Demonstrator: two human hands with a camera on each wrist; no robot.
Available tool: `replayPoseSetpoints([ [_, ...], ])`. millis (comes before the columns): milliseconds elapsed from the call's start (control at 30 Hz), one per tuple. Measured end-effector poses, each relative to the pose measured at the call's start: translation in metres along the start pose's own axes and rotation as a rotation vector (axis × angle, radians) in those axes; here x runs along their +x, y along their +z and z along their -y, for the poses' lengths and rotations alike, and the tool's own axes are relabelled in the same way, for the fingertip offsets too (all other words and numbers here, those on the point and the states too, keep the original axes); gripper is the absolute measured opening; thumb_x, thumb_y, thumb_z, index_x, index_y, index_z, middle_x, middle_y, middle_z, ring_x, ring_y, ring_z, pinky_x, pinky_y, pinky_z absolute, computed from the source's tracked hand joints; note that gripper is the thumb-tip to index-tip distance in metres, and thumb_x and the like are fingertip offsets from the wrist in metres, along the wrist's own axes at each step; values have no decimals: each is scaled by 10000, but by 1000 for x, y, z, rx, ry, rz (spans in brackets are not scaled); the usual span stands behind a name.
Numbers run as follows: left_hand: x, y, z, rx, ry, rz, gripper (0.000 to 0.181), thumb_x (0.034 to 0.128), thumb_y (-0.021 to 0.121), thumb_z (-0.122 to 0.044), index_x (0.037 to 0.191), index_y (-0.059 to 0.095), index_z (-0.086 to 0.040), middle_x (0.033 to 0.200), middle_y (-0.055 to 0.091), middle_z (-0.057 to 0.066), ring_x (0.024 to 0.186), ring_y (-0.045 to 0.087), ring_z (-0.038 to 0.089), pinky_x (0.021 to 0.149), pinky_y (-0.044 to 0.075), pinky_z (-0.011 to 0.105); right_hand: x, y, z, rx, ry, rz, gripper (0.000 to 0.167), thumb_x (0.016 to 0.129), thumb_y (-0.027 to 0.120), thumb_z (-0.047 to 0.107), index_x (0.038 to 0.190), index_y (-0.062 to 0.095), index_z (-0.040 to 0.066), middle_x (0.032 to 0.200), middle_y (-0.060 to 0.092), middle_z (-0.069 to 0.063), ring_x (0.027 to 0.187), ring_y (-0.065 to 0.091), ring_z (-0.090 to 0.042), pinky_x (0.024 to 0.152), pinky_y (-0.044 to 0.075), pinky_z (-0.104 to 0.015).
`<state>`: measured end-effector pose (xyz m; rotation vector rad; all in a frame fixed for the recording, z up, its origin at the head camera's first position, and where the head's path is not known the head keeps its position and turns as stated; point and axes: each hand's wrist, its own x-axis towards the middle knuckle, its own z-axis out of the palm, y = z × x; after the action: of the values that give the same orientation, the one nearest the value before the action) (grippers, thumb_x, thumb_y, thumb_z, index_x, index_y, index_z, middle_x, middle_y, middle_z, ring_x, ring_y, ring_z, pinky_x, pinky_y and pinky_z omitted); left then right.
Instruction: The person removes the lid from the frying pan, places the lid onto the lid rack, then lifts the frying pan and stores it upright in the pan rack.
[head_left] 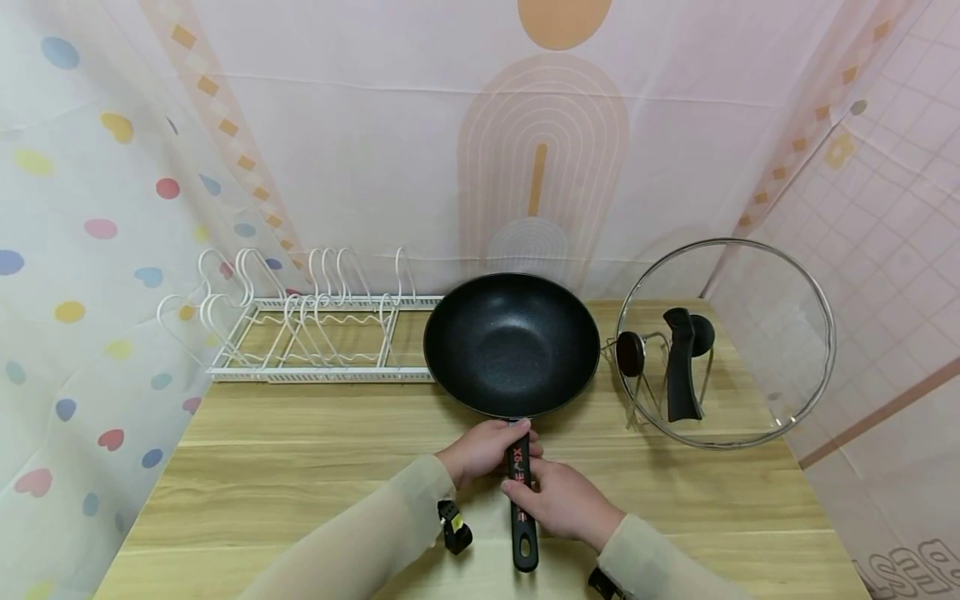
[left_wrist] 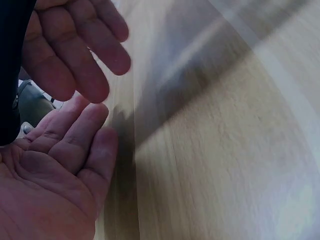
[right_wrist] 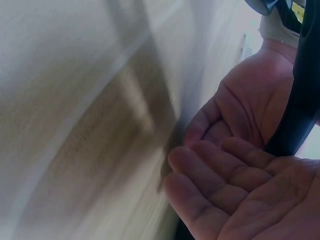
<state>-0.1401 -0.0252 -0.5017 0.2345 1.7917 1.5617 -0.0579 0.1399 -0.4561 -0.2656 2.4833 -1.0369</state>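
A black wok [head_left: 517, 346] with a long black handle [head_left: 522, 533] is at the middle of the table, its inside facing me. My left hand [head_left: 483, 450] grips the handle close to the bowl, thumb on top and fingers underneath. Just below it, my right hand [head_left: 566, 500] holds the same handle, thumb over the near side. In the left wrist view, the left palm and fingers [left_wrist: 55, 175] lie beneath the dark handle [left_wrist: 12, 70]. The right wrist view shows the right fingers [right_wrist: 225, 185] under the handle [right_wrist: 302, 95], near the left hand.
A white wire dish rack [head_left: 322, 375] stands left of the wok. To the right, a clear glass lid [head_left: 828, 333] with a black handle [head_left: 681, 367] leans upright in a wire stand [head_left: 652, 400]. Patterned curtains [head_left: 360, 150] close off the back and sides of the wooden table [head_left: 300, 467].
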Motion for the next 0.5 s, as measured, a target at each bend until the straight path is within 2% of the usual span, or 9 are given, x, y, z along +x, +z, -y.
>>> replayPoseSetpoints([
  [133,3,1,0,-55,-13,28,595,1125,417,-476,1372,638,19,1266,761,149,1206,729,256,1039,568,386,1,3,-3,60,0,4,290,1057,595,422,1010,685,150,787,632,18,716,567,-172,633,428,-328],
  [267,5,3,1,-121,-21,43,587,1131,403,-459,1372,633,25,1278,756,160,1243,712,270,1095,535,406,2,6,-5,139,12,8,273,1051,606,400,937,639,154,774,604,24,727,556,-176,640,418,-315],
  [500,6,5,0,-323,-41,94,581,1141,412,-393,1433,543,91,1381,682,235,1315,665,313,1098,542,384,5,12,-6,247,24,22,285,1046,607,348,875,619,121,767,568,27,732,525,-175,655,406,-295],
])
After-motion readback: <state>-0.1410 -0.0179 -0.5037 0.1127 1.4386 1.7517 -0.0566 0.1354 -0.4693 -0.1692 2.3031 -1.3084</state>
